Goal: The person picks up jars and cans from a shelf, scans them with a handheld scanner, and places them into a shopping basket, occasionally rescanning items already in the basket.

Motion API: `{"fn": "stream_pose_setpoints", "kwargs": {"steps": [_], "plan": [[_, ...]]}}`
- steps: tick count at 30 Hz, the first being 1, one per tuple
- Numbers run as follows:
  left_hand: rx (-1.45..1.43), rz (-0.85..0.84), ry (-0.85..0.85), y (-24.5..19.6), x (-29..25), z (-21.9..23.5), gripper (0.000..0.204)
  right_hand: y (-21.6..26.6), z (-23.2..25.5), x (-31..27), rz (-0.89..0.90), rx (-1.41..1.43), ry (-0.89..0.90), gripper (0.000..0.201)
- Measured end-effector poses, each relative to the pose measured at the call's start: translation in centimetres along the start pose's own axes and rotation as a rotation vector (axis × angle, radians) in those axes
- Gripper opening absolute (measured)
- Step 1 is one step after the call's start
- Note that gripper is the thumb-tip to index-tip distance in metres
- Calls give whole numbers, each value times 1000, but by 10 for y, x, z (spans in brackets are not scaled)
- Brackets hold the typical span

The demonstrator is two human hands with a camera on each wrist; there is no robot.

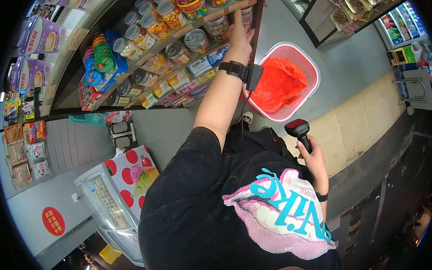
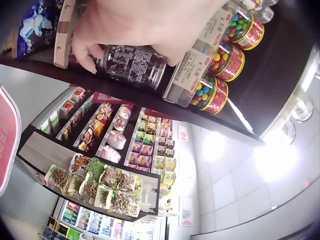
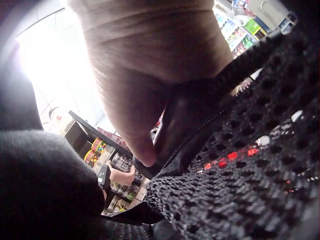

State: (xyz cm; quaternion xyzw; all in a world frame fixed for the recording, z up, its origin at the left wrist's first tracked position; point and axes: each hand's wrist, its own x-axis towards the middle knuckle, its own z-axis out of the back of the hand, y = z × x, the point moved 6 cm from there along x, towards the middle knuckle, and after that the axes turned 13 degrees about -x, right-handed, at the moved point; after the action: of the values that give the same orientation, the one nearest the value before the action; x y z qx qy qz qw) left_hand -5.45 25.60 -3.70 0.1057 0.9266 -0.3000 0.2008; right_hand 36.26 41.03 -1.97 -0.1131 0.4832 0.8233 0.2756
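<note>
My left hand [image 1: 238, 37] reaches to the upper shelf, at a row of lidded jars. In the left wrist view, its fingers and thumb span a clear plastic jar [image 2: 134, 65] with white print on dark contents, gripping it at both sides. Price tags [image 2: 192, 70] line the shelf edge beside the thumb. Low in front of my body, my right hand [image 1: 315, 159] holds a black barcode scanner [image 1: 299, 131] by its handle, its red window facing up. The right wrist view shows the hand [image 3: 150, 65] close up, with the scanner mostly hidden by shadow and dark mesh.
A white and pink basket [image 1: 314, 71] with a red bag [image 1: 276, 82] inside stands on the floor by the shelf. Candy tubs [image 1: 190, 1] and more jars [image 1: 148, 21] fill the shelf. An ice-cream freezer [image 1: 109, 198] is at the lower left.
</note>
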Motion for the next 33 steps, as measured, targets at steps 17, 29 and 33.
{"fn": "stream_pose_setpoints", "kwargs": {"steps": [17, 29, 33], "plan": [[119, 13, 159, -10, -32, 16, 67, 0, -1, 0, -14, 10, 14, 39], [182, 614, 480, -9, -67, 54, 64, 6, -1, 3, -3, 6, 38, 40], [286, 766, 559, 17, -75, 68, 65, 11, 3, 7, 29, 4, 0, 41]]}}
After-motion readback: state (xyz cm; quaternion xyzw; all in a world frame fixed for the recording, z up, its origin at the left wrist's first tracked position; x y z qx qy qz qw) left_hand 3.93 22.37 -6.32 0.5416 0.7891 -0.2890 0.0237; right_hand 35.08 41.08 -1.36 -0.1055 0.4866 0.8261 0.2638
